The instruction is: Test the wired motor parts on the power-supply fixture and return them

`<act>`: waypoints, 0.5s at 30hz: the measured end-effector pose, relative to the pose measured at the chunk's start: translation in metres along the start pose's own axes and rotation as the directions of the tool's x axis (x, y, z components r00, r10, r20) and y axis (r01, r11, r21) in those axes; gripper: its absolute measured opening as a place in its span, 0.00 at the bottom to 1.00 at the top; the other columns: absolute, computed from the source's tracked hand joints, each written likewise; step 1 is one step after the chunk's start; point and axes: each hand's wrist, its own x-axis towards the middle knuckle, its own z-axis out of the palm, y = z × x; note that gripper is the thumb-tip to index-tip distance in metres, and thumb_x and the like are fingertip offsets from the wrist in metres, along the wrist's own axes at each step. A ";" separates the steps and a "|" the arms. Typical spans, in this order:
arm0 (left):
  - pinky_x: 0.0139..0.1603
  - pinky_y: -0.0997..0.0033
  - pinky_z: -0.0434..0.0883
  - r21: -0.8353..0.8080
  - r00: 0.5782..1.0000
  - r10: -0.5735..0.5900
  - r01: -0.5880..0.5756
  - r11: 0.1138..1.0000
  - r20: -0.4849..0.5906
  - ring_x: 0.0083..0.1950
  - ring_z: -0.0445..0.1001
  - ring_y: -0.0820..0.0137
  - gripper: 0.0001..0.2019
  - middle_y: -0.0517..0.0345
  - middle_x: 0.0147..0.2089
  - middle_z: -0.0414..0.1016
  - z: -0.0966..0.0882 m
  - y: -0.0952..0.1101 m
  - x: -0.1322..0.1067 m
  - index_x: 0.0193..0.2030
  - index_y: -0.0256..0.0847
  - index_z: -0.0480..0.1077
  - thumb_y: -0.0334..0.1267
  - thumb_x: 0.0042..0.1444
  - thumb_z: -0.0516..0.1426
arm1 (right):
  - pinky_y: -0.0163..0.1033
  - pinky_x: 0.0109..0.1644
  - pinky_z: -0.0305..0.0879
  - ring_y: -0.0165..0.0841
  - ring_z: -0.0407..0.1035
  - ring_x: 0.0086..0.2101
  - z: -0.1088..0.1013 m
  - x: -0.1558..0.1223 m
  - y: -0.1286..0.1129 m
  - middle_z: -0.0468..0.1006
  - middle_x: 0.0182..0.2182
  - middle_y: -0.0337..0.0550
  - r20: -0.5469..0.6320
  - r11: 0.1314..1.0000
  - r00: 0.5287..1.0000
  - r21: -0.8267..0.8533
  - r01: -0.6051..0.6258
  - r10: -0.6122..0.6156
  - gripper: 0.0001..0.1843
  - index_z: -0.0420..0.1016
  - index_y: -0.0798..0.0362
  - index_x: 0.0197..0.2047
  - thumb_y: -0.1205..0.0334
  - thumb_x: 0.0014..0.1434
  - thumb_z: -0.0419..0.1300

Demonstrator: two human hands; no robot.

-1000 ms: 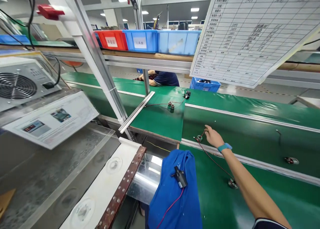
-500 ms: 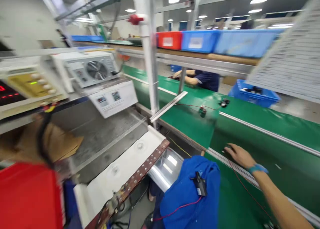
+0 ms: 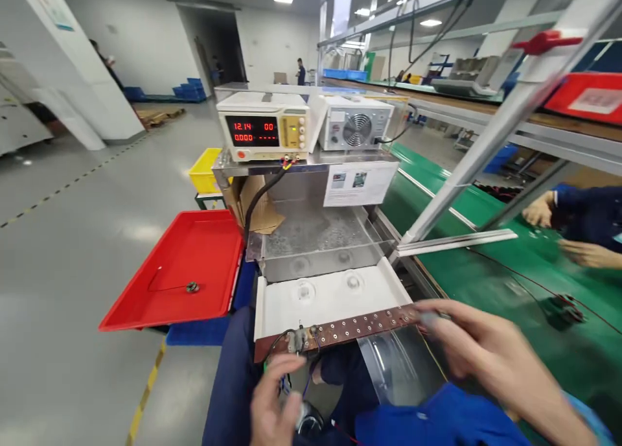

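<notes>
My left hand (image 3: 276, 400) is low in the middle of the head view, fingers and thumb apart, just below a small metal clamp-like fixture (image 3: 296, 340) with wires. That fixture sits at the left end of a brown strip (image 3: 359, 327) dotted with metal studs. My right hand (image 3: 479, 345) is at the strip's right end, its fingertips pinched on a small dark, blurred thing (image 3: 432, 318) whose kind I cannot make out. A red wire (image 3: 343, 428) crosses by the blue cloth (image 3: 418, 420) on my lap.
A power supply (image 3: 262, 131) with red digits and a fan unit (image 3: 358, 128) stand on the shelf ahead. A red tray (image 3: 189, 258) on the left holds a small wired coil (image 3: 192, 287). At right, a co-worker's hands (image 3: 539, 209) are by the green belt (image 3: 486, 284).
My view has swung left, away from the belt. My right hand has come from the belt to the brown strip, and my left hand has entered view.
</notes>
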 end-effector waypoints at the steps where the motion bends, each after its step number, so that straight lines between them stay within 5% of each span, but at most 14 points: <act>1: 0.64 0.53 0.65 -0.077 0.994 0.002 0.006 0.997 0.107 0.61 0.70 0.54 0.21 0.45 0.57 0.75 0.023 0.012 0.006 0.55 0.42 0.72 0.48 0.57 0.58 | 0.35 0.17 0.60 0.30 0.63 0.15 0.034 0.028 -0.023 0.73 0.19 0.39 0.116 0.999 0.993 0.048 -0.007 0.002 0.24 0.78 0.50 0.46 0.40 0.60 0.58; 3: 0.72 0.53 0.53 -0.164 0.939 -0.111 0.171 0.971 0.324 0.72 0.56 0.56 0.32 0.43 0.71 0.59 0.066 0.029 0.022 0.69 0.41 0.57 0.44 0.59 0.59 | 0.33 0.16 0.58 0.28 0.61 0.15 0.100 0.080 -0.045 0.70 0.17 0.37 0.285 0.994 0.958 0.113 -0.006 -0.026 0.26 0.78 0.53 0.36 0.36 0.60 0.56; 4: 0.73 0.55 0.51 -0.224 0.925 -0.144 0.233 0.946 0.352 0.73 0.52 0.56 0.35 0.42 0.73 0.55 0.084 0.034 0.031 0.70 0.40 0.53 0.45 0.59 0.59 | 0.33 0.17 0.58 0.28 0.61 0.15 0.131 0.104 -0.046 0.69 0.17 0.37 0.316 0.994 0.948 0.106 -0.001 -0.032 0.27 0.76 0.53 0.33 0.36 0.60 0.55; 5: 0.73 0.56 0.51 -0.286 0.918 -0.183 0.291 0.913 0.352 0.73 0.53 0.57 0.36 0.40 0.72 0.56 0.099 0.036 0.039 0.69 0.38 0.54 0.46 0.58 0.60 | 0.33 0.18 0.59 0.28 0.62 0.15 0.158 0.126 -0.040 0.69 0.18 0.37 0.325 0.999 0.946 0.054 -0.002 -0.016 0.27 0.75 0.54 0.32 0.37 0.61 0.54; 7: 0.62 0.57 0.65 -0.409 0.888 -0.310 0.436 0.802 0.339 0.61 0.70 0.57 0.30 0.38 0.59 0.71 0.117 0.031 0.053 0.60 0.35 0.63 0.52 0.55 0.60 | 0.33 0.22 0.61 0.30 0.67 0.19 0.202 0.162 -0.020 0.73 0.22 0.40 0.335 0.981 0.942 -0.177 0.077 -0.013 0.23 0.75 0.54 0.32 0.42 0.62 0.54; 10: 0.36 0.64 0.71 -0.456 0.712 -0.587 0.700 0.549 0.387 0.32 0.75 0.66 0.30 0.59 0.29 0.71 0.115 0.012 0.059 0.41 0.39 0.65 0.63 0.44 0.62 | 0.35 0.34 0.64 0.38 0.74 0.34 0.242 0.193 0.019 0.80 0.33 0.47 0.392 0.773 0.916 -0.553 0.312 -0.089 0.14 0.76 0.53 0.39 0.50 0.60 0.59; 12: 0.30 0.68 0.67 -0.430 0.591 -0.678 0.800 0.419 0.437 0.24 0.71 0.71 0.34 0.69 0.21 0.64 0.103 -0.002 0.051 0.37 0.41 0.63 0.68 0.35 0.63 | 0.37 0.39 0.63 0.40 0.74 0.41 0.256 0.200 0.040 0.80 0.40 0.49 0.458 0.630 0.886 -0.667 0.397 -0.074 0.15 0.76 0.51 0.45 0.52 0.60 0.60; 15: 0.26 0.71 0.64 -0.399 0.509 -0.698 0.854 0.335 0.504 0.21 0.69 0.72 0.39 0.70 0.18 0.63 0.084 -0.016 0.034 0.35 0.42 0.62 0.74 0.28 0.62 | 0.38 0.42 0.62 0.41 0.74 0.43 0.268 0.201 0.061 0.79 0.45 0.49 0.521 0.559 0.853 -0.699 0.447 -0.030 0.17 0.73 0.48 0.52 0.53 0.62 0.58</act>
